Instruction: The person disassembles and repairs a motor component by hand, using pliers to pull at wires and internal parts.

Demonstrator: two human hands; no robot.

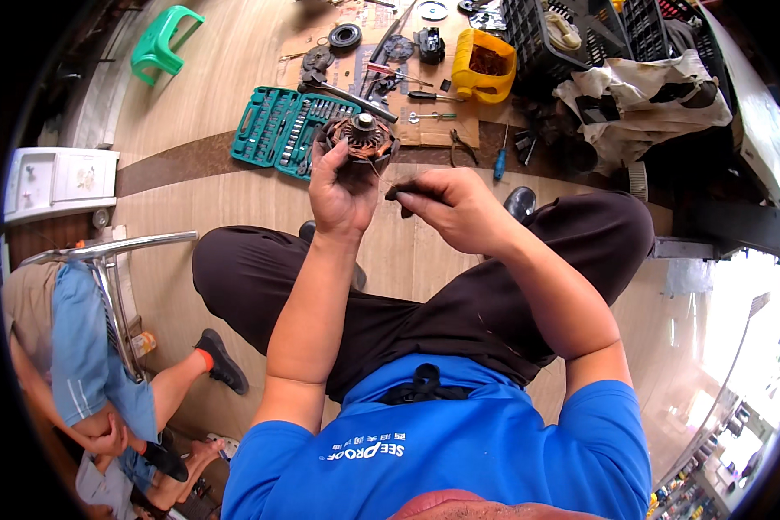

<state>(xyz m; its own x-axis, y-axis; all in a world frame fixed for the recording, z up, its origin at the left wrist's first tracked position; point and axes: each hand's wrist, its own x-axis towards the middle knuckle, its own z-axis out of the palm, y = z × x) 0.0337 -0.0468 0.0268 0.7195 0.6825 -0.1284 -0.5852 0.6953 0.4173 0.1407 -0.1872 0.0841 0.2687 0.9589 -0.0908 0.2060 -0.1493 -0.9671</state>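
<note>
My left hand holds up a round motor part with copper windings and a metal hub in its middle. My right hand, just to the right and slightly lower, has its fingers pinched around something small and dark that I cannot make out, near a thin strand below the motor part. Beyond them an open green socket set lies on cardboard, with a yellow cut-open jug, pliers and a blue-handled screwdriver nearby.
Black crates and a stained cloth stand at the upper right. A green plastic stool is at the upper left. Two other people sit at the lower left beside a chrome tube frame. My bent legs frame my hands.
</note>
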